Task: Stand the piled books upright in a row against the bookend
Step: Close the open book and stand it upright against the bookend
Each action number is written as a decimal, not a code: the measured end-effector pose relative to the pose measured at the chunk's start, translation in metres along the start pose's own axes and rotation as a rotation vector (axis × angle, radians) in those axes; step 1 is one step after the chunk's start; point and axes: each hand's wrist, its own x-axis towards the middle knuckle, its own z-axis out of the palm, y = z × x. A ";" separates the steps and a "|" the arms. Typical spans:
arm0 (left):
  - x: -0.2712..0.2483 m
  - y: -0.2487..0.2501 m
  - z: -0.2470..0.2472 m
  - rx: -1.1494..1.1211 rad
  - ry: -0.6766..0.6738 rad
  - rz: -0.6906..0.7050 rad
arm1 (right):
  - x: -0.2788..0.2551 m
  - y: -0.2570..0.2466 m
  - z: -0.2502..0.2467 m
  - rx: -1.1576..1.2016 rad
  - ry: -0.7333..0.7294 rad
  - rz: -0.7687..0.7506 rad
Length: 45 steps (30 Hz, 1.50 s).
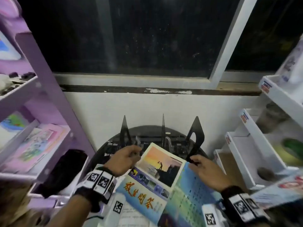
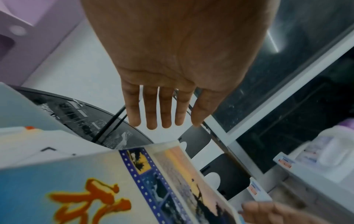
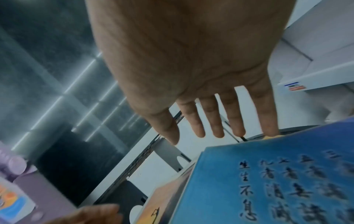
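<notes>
The top book (image 1: 154,174) lies flat on the pile at the near edge of the round black worktop (image 1: 105,145). Its cover shows a sunset photo with a figure on rocks, a blue film-strip band, and large orange Chinese characters that I cannot read with certainty. The blue book (image 1: 191,190) just right of it carries columns of dark Chinese script; "生生不息" can be made out in the right wrist view. Three black bookends (image 1: 196,136) stand upright behind the pile, near the white wall (image 1: 101,108).

The left hand (image 1: 122,159) rests beside the top book's far left corner, fingers loose and extended, holding nothing. The right hand (image 1: 205,169) lies over the blue book; whether its fingers grip the bookend's foot cannot be told.

A dark window (image 1: 131,38) spans the wall above. A purple shelf (image 1: 41,63) stands at left, white racks (image 1: 242,136) with red-and-blue labels at right.
</notes>
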 end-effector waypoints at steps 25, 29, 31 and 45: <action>0.005 0.012 0.020 0.534 0.116 0.350 | 0.015 -0.014 0.011 -0.433 0.179 -0.259; -0.022 0.026 0.015 0.496 0.244 0.480 | -0.010 -0.027 -0.002 -0.420 0.295 -0.300; -0.033 0.029 0.014 0.416 0.290 0.558 | -0.024 -0.034 -0.007 -0.347 0.358 -0.338; -0.082 0.037 0.019 -0.385 0.375 0.916 | -0.086 -0.069 -0.014 -0.241 0.770 -0.817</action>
